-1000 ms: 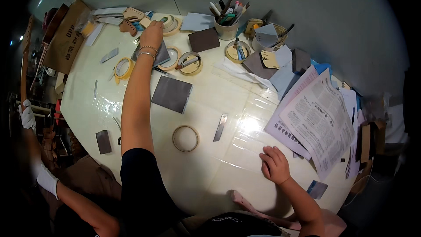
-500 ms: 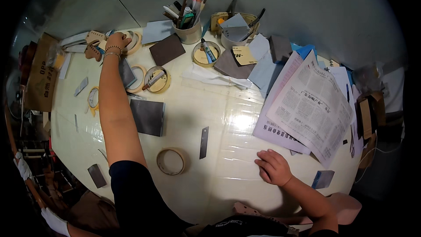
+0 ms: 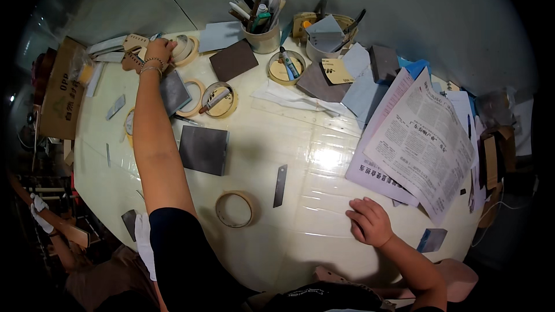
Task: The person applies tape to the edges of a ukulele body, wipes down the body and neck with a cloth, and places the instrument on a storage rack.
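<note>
My left hand [image 3: 159, 51] reaches to the far left of the table, with fingers drawn together beside stacked masking tape rolls [image 3: 189, 51] and tan pieces with holes [image 3: 133, 42]. What its fingers hold, if anything, is hidden. Below that wrist a grey sanding block [image 3: 174, 92] leans on another tape roll. My right hand [image 3: 370, 223] lies on the right part of the table, fingers loosely bent and slightly apart, holding nothing. Between my arms are a flat metal blade [image 3: 280, 186], a tape roll [image 3: 252, 210] and a dark grey block [image 3: 203, 150].
A pen cup [image 3: 263, 40] stands at the back beside a second tub [image 3: 322, 51] of tools. Sandpaper sheets [image 3: 233, 60] lie around them. Newspaper [image 3: 421, 133] covers the right side. At lower left, a co-worker's white-gloved hand [image 3: 144, 245] is by the table edge.
The whole view has shifted, so the table things sit farther right. A co-worker's white glove has come up to the table's lower left edge. My right hand stays resting on the table.
</note>
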`<state>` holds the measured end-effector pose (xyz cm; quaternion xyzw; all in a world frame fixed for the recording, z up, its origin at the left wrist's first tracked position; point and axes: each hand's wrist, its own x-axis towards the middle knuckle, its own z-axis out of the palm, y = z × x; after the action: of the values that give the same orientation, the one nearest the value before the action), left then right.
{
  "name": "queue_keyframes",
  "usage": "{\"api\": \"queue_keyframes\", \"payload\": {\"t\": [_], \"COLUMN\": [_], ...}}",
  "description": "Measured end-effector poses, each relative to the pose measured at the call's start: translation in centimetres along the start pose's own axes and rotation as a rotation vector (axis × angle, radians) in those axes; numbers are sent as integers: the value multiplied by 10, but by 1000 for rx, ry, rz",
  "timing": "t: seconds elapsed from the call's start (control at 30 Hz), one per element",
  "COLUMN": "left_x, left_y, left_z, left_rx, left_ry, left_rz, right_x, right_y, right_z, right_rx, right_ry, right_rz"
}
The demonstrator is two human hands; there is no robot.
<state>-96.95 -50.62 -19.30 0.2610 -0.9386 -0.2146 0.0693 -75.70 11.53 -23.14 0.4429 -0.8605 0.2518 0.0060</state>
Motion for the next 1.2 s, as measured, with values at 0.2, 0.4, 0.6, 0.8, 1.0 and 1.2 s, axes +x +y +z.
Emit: {"api": "queue_keyframes", "payload": {"t": [0.2, 0.4, 0.6, 0.8, 1.0, 1.2], "left_x": [8, -2, -23, -32, -185, -413], "left_y": [-10, 8, 53, 44, 176, 292], "left_z": [1, 15, 14, 8, 37, -3], "left_rx": [302, 548, 329, 124, -745, -1119], "left_ry": [-24, 39, 188, 614, 276, -81], "left_rz": [68, 33, -79, 181, 514, 639], "right_x": [0, 1, -2, -5, -11, -2], "right_y": [1, 1, 1, 1, 1, -31], "right_z": [1, -2, -1, 1, -1, -26], "right_rx": [0, 18, 12, 21, -10, 302], "right_ry": [37, 28, 52, 59, 69, -171], "right_rz": [-13, -1, 4, -31, -66, 430]}}
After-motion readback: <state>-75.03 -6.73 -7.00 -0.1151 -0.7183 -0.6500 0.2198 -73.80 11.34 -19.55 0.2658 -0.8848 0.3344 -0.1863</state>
